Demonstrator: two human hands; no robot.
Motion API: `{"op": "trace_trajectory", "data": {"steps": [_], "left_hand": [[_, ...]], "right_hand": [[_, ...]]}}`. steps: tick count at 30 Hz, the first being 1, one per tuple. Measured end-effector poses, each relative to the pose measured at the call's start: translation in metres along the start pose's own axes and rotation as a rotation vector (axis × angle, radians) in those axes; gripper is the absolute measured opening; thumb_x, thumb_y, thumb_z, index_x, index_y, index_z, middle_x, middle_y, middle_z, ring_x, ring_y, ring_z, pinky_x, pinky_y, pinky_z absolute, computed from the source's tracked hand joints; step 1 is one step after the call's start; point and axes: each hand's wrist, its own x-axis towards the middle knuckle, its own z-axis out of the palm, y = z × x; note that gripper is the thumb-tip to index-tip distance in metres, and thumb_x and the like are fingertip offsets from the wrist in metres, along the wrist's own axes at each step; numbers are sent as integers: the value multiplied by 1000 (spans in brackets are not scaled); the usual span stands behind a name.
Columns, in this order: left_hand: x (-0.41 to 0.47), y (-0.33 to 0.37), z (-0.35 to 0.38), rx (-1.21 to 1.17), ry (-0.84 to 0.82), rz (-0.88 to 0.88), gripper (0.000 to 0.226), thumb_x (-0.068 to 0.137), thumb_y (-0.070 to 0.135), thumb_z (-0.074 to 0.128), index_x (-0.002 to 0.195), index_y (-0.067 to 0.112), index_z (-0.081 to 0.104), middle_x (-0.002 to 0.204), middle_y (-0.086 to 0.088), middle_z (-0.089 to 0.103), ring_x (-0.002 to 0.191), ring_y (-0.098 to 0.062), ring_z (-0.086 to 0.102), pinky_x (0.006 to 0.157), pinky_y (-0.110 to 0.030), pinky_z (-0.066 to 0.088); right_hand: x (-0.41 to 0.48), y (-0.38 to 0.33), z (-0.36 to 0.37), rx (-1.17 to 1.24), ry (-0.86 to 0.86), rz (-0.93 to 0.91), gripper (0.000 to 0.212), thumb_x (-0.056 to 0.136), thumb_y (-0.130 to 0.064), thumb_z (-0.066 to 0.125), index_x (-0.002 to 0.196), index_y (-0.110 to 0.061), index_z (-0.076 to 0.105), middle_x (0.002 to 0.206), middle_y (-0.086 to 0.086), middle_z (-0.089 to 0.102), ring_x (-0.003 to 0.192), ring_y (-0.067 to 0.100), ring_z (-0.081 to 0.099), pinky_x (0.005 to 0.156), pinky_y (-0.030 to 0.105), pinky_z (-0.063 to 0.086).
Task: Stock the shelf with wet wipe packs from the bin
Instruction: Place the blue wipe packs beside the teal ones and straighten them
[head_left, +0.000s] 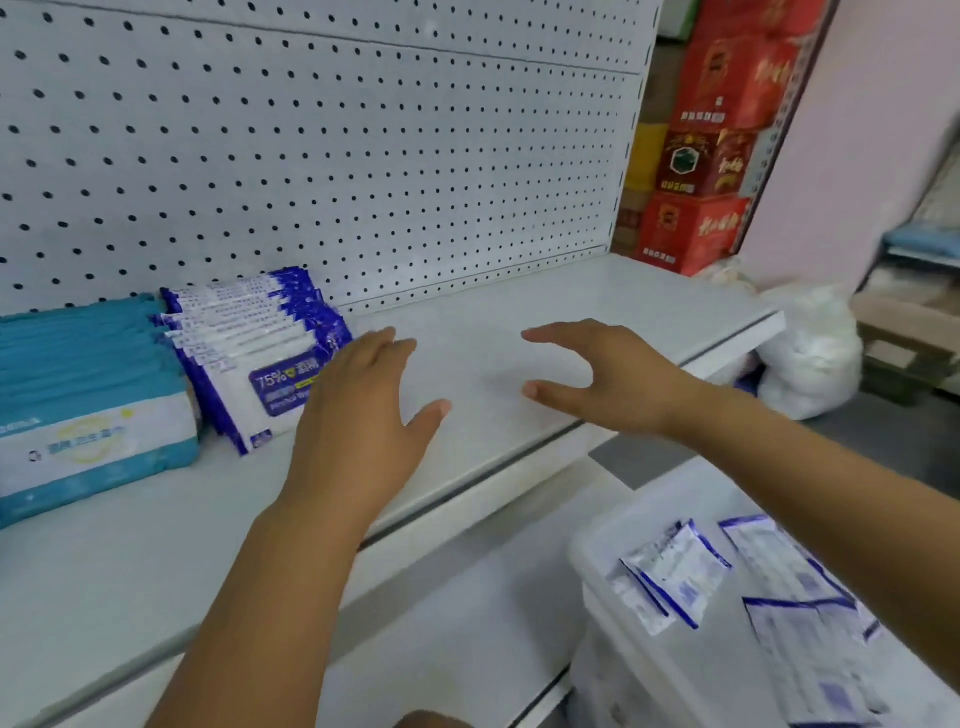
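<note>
**Shelf** (519, 312): flat white metal board, smooth and matt, with a perforated pegboard back panel (363, 156). The middle and right end show bare surface.

**Shelved wet wipe packs** (260, 343): soft foil pouches, white with dark blue ends and a blue label. They stand on edge in a row from the back panel towards the front edge, left of centre. They lean back on one another, probably so that the printed face shows to the front.

**Teal packs** (88, 405): thicker soft pouches, teal with a white band, stacked at the left end of the shelf and touching the blue row.

**Left hand** (358, 410): released and empty, palm down, fingers straight. The fingertips lie at the right edge of the front blue pack; whether they touch it cannot be told. The pose suggests steadying or squaring the row.

**Right hand** (608, 379): empty, fingers loosely spread and lightly arched, over bare shelf near the front edge and well apart from any pack.

**Bin** (623, 514): white translucent plastic tub with rounded corners, below the front edge of the shelf towards its right end.

**Loose packs** (680, 571): matching blue-and-white pouches lying flat and crooked in the bin, blurred. Judged as stock not yet shelved.

**Red cartons** (711, 156): printed card boxes stacked beyond the shelf's right rear corner.
</note>
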Motion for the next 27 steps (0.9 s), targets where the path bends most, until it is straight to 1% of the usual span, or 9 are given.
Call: {"op": "trace_trajectory", "data": {"steps": [4,8,11,12,15,17,19,22,27], "left_hand": [[-3,38,33,-159,-88,71,65,91,46,66,148,26,43,155,5,40,143,-12,34,115,-28,27],[-9,76,70,-259,-168,152,62,90,48,66,146,28,45,152,9,44,140,-9,38,111,-24,30],[-20,109,98,-359,-237,237,60,87,43,70,142,26,50,145,11,48,132,-3,41,101,-2,23],[-25,119,108,-400,-284,256,60,87,42,70,141,26,51,143,12,49,129,-2,43,100,-1,25],[-44,134,142,-418,-458,276,60,89,47,67,143,29,48,145,10,48,130,-7,47,107,-27,41],[-53,135,164,-345,-566,261,63,90,54,62,145,29,44,147,8,47,133,-11,45,108,-32,41],[-60,133,180,-233,-667,249,66,91,56,59,148,26,40,154,6,41,139,-13,39,111,-31,34],[-65,124,202,-86,-759,259,74,91,61,56,149,20,38,159,-3,34,146,-22,29,118,-38,27],[-71,101,233,141,-880,182,101,84,79,45,159,22,9,167,-13,-1,154,-31,-3,124,-49,5]], "right_hand": [[-50,41,-15,22,78,126,60,89,-53,67,143,-30,53,140,-12,57,124,6,52,108,25,39],[-103,78,-17,70,163,263,50,89,-44,71,134,-24,61,124,-14,63,110,-1,56,97,20,45],[-141,110,-8,130,136,415,40,90,-46,70,125,-30,62,116,-23,63,102,-6,59,89,15,49],[-153,123,-3,150,122,483,41,90,-47,69,125,-29,62,116,-23,62,102,-6,59,89,17,50],[-186,167,17,174,26,732,44,88,-49,71,123,-24,64,119,-11,65,105,7,63,87,30,56],[-205,190,31,173,-113,918,48,88,-51,71,125,-21,63,124,-6,64,108,14,61,90,29,51],[-223,208,46,158,-232,1045,57,87,-54,70,130,-18,59,130,-3,59,113,18,55,95,29,45],[-241,223,66,167,-333,1161,67,85,-54,74,134,-14,52,121,0,56,107,20,51,88,28,42],[-237,228,87,138,-405,1250,77,78,-53,81,132,-9,46,112,2,57,100,22,57,87,32,49]]}}
